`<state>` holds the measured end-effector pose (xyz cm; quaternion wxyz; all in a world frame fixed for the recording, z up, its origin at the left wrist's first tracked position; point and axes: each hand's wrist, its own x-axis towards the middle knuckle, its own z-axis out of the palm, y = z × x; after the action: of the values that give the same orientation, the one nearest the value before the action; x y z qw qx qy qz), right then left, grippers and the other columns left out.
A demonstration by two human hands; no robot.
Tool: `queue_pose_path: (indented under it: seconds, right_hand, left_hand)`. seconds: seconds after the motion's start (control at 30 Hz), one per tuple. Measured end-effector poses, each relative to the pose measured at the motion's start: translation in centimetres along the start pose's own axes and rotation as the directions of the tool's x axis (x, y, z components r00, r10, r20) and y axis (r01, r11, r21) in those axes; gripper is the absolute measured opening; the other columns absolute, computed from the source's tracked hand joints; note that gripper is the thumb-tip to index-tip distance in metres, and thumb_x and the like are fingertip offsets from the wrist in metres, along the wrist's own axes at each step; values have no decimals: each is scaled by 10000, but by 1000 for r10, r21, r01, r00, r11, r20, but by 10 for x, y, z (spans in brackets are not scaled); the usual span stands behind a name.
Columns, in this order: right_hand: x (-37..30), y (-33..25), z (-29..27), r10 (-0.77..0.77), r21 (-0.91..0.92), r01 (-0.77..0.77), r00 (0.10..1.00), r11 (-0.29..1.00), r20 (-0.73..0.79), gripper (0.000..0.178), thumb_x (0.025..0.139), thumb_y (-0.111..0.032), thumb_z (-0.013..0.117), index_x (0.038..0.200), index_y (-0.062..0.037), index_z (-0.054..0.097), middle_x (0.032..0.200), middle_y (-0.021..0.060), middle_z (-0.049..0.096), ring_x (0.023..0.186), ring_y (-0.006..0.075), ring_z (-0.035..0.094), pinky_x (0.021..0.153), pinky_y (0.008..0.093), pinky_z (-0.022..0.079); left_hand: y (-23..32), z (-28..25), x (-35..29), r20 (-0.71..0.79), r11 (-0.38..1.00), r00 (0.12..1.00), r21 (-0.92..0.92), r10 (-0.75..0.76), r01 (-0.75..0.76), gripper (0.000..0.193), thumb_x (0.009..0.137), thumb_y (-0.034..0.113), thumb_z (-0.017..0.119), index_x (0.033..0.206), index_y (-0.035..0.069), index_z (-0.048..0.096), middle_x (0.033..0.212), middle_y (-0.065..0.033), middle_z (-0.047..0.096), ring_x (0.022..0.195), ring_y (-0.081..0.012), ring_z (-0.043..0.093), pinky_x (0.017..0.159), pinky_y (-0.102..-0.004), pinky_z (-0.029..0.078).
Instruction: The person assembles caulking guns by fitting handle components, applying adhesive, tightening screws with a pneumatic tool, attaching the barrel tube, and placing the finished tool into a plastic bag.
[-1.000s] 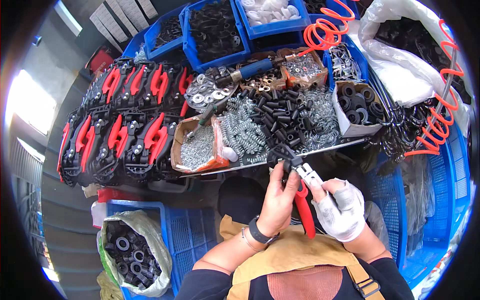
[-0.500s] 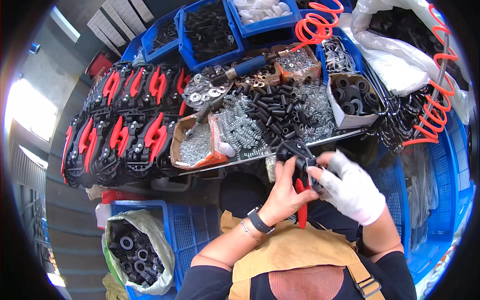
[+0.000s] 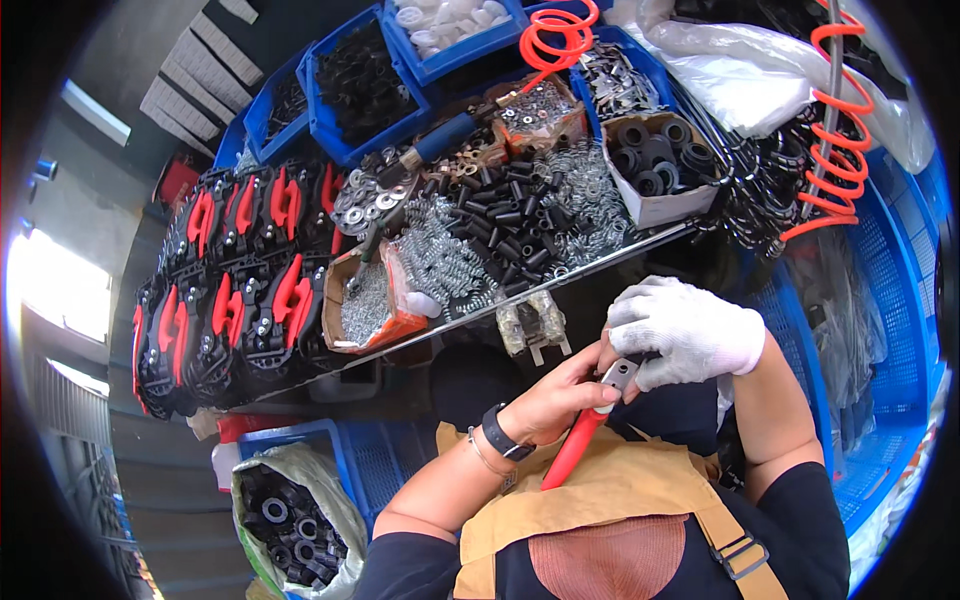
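Just in front of my apron, my left hand (image 3: 560, 392), bare and with a dark watch on the wrist, is closed on a red-handled lever (image 3: 571, 452). The lever's grey metal end (image 3: 621, 372), which has a round hole, pokes out past the thumb, and the red handle slants down toward me. My right hand (image 3: 682, 330) wears a white glove and curls over the same piece at its metal end. A small dark part shows under the gloved fingers; the rest is hidden by both hands.
On the bench before me lie black sleeves (image 3: 505, 215), springs (image 3: 440, 250) and a box of small metal pieces (image 3: 365, 305). Black-and-red assemblies (image 3: 285, 300) stand in rows at left. Blue bins (image 3: 365, 85) line the back. A red coiled hose (image 3: 840, 130) hangs at right.
Both hands have drawn back from the bench edge, and the lever has turned so its metal end shows. My gloved hand now covers its far end. The view has shifted slightly.
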<state>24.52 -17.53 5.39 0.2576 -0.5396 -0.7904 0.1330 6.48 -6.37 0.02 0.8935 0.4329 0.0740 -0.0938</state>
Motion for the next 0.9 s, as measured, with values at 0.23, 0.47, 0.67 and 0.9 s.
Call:
queue_pose_path:
  seconds: [0.23,0.47,0.67,0.9]
  right_hand:
    - [-62,1,1,92,-38,-124,881,992,-463,620,770,-312,702,1297,-80,473,1213,149,526,1059,296,553,891,391,448]
    - [-222,38,-62,499,498,38,-117,866,-859,466,855,-472,598,847,-6,582,766,85,607,688,162,581,637,305,464]
    - [-337,211,-125,428,690,-541,-542,481,-723,331,838,-234,553,1092,-26,591,967,150,655,898,273,627,809,340,476]
    - [-333,245,-166,668,470,-876,-287,107,-687,351,822,-240,547,1084,-12,596,1081,208,626,1005,360,600,869,400,472]
  left_hand:
    - [2,1,24,-131,886,954,-354,270,-299,529,781,213,611,1276,135,439,1098,-103,522,817,-172,472,677,-308,427]
    - [29,-88,3,-387,763,770,-213,507,-610,544,837,357,563,1344,229,416,1135,-155,545,801,-206,518,655,-346,446]
    - [29,-79,20,-343,787,772,-132,535,-603,579,815,343,580,1344,208,389,1164,-153,535,817,-227,559,629,-361,456]
    - [29,-121,-8,-424,830,807,-193,411,-524,527,786,368,555,1185,24,542,1217,-208,529,1149,-385,439,945,-502,386]
